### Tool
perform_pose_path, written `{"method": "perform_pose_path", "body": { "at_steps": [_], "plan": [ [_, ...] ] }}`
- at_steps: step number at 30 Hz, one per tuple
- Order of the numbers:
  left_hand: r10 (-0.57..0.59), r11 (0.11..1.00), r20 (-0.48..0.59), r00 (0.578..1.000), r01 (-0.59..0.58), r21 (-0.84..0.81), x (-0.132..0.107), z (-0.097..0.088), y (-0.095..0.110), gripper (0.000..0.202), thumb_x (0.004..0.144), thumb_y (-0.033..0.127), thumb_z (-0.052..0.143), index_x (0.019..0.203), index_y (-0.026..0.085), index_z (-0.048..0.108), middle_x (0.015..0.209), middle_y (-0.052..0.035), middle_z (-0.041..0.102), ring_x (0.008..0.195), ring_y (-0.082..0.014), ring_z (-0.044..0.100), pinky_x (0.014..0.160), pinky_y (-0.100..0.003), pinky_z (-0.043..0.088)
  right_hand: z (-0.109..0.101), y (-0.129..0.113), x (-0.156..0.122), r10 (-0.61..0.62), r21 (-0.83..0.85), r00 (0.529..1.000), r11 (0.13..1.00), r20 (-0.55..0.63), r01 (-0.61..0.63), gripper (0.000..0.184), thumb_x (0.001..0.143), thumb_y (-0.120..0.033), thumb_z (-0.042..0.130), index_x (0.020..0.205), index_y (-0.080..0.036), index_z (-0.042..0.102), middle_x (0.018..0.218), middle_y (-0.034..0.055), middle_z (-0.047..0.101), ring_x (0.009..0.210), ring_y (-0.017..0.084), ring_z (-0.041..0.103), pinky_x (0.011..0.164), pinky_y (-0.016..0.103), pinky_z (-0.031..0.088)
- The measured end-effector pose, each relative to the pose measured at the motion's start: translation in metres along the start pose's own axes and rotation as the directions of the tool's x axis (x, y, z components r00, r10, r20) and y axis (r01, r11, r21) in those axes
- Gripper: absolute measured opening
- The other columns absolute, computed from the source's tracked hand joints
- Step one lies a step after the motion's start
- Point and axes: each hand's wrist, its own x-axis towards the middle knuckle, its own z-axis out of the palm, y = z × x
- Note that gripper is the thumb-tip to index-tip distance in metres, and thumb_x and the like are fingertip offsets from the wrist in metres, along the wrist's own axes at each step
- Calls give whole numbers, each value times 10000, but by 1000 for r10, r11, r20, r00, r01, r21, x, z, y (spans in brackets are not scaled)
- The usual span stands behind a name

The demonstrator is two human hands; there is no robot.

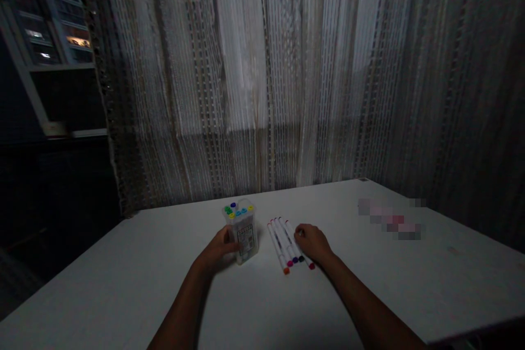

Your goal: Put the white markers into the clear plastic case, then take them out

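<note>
My left hand [219, 249] is wrapped round the lower side of a clear plastic marker case [247, 235], which stands upright on the table. Markers with green, blue, purple and yellow ends [238, 213] stick up inside it, and a printed label is on its front. To the right of the case, several white markers [281, 238] lie side by side, their orange, pink, purple, black and red ends towards me. My right hand [314, 241] rests at the right edge of this row with curled fingers. Whatever its fingertips may hold is too dark to make out.
The white table [164, 262] spreads out on all sides of my hands. A blurred pinkish patch [389, 219] lies at the right. Behind the table hangs a striped string curtain [254, 76], and a window [61, 54] is at the left.
</note>
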Motion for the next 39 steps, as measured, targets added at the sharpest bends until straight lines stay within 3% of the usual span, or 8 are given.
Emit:
{"method": "perform_pose_path", "body": {
  "at_steps": [20,27,39],
  "plan": [
    [-12,999,-3,1000,12,46,0,-3,-2,536,536,249,820,1001,141,576,995,-129,619,961,-323,546,845,-411,396,0,1,-1,-3,-11,1000,1000,-5,3,248,741,-228,451,852,-187,669,828,52,679,745,145,600,623,217,370],
    [-2,1000,12,1000,2,-10,2,-6,-9,568,546,223,804,1048,138,552,1008,-130,616,958,-320,550,830,-408,412,1,1,0,-5,-14,1000,1000,-1,5,259,741,-239,456,871,-173,670,837,63,678,763,156,603,622,223,376],
    [-11,1000,-8,1000,11,-27,-2,3,2,533,532,203,804,1008,139,573,1045,-133,616,1000,-330,538,867,-427,395,0,0,-1,-1,-14,1000,1000,-2,1,252,740,-241,460,872,-180,667,834,60,679,750,151,600,614,222,368]
  ]
}}
